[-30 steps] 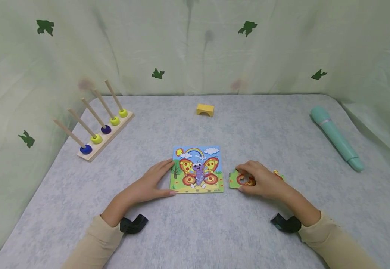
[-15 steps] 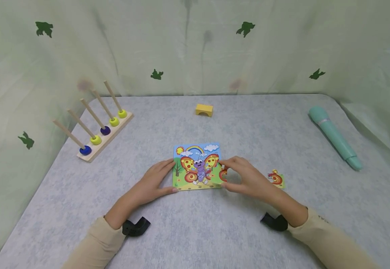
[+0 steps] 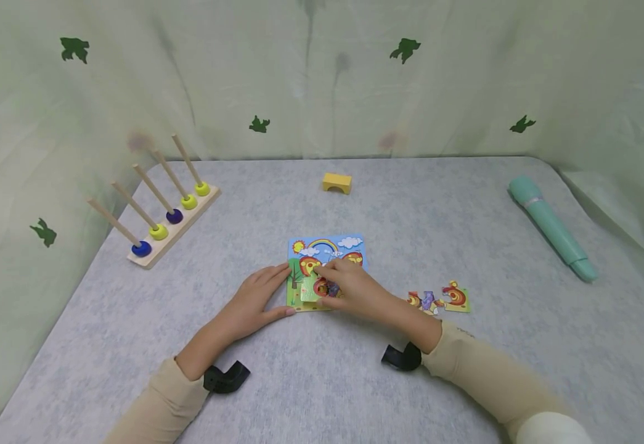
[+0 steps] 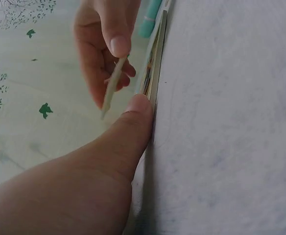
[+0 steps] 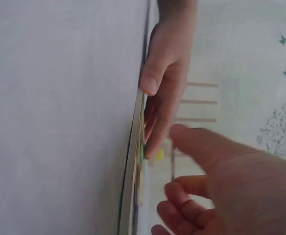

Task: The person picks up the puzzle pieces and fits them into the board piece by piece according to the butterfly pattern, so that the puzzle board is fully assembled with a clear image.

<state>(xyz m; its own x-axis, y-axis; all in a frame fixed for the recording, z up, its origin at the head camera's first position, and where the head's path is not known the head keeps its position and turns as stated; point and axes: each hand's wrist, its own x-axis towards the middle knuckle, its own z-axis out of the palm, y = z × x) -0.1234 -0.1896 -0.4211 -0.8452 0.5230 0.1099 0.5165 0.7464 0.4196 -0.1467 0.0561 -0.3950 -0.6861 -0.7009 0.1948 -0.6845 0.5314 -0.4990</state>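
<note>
A square butterfly puzzle board (image 3: 327, 240) lies mid-table in the head view. My left hand (image 3: 252, 302) rests along its left edge, fingers extended and thumb at the near corner. My right hand (image 3: 360, 290) pinches a green-edged puzzle piece (image 3: 309, 290) between thumb and fingers over the board's left half. In the left wrist view that piece (image 4: 112, 88) is tilted and apart from the board. The right wrist view shows it edge-on as a thin puzzle piece (image 5: 173, 161). My right hand hides much of the butterfly picture.
Loose puzzle pieces (image 3: 457, 298) lie right of the board, partly behind the right forearm. A wooden peg rack (image 3: 180, 231) with blue and yellow beads stands at left. A yellow arch block (image 3: 337, 182) sits at the back, a teal microphone-shaped toy (image 3: 554, 229) at right.
My right hand has carried a puzzle piece leftward from the loose pieces to over the board's left half. Loose pieces hidden behind it now show. My left hand has stayed at the board's edge.
</note>
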